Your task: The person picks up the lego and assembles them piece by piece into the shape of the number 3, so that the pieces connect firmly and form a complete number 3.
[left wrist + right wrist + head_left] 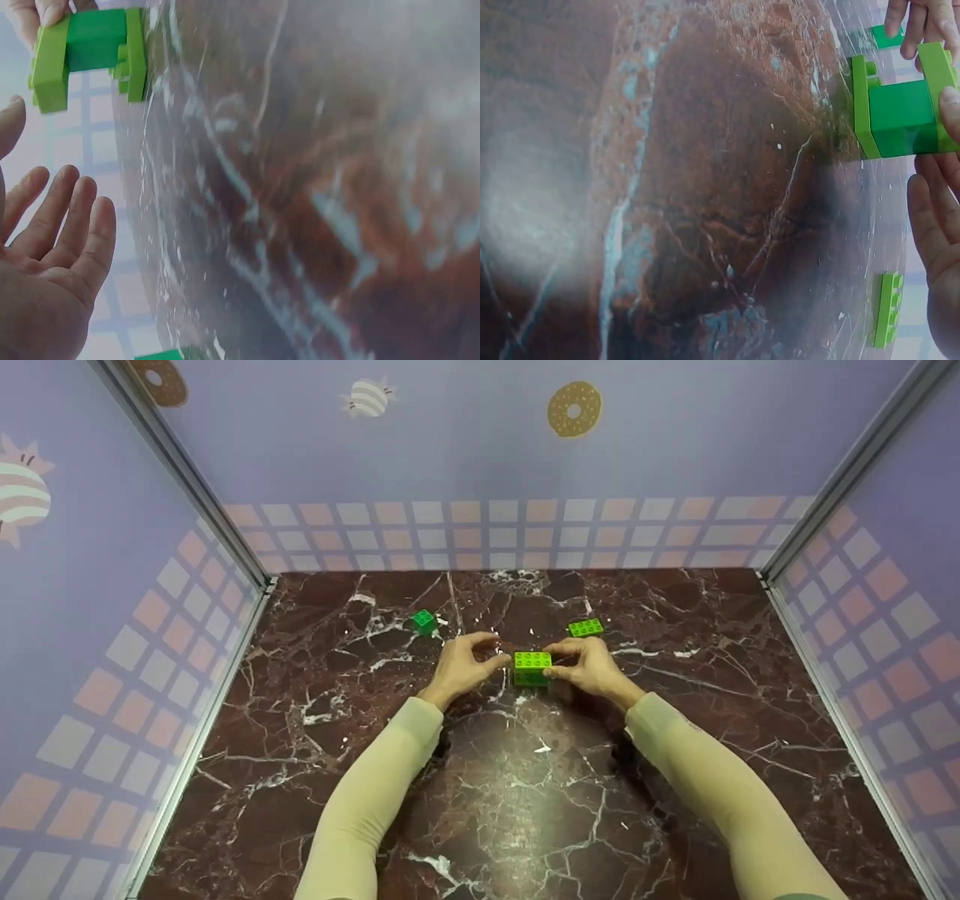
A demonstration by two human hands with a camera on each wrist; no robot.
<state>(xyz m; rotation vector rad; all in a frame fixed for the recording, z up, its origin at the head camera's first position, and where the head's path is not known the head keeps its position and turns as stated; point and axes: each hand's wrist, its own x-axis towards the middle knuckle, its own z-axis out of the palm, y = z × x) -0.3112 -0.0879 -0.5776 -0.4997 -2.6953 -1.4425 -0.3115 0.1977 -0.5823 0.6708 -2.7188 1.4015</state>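
A small stack of toy building bricks stands in front of me: a light green studded top brick (532, 660), a dark green block (901, 116) under it, and a light green base plate (135, 56) at the bottom. The block sits toward one end, leaving a gap between top and base at the other. My right hand (592, 667) pinches the right end of the top brick between thumb and forefinger. On the stack's left side my left hand (463, 664) is held with fingers spread and relaxed, holding nothing; its thumb tip comes close to the top brick.
Behind my right hand lies a loose light green plate (586, 628). A loose dark green block (424, 621) sits beyond my left hand. The dark red marbled tabletop (525, 780) is bounded by patterned panels (495, 457) at the back and both sides.
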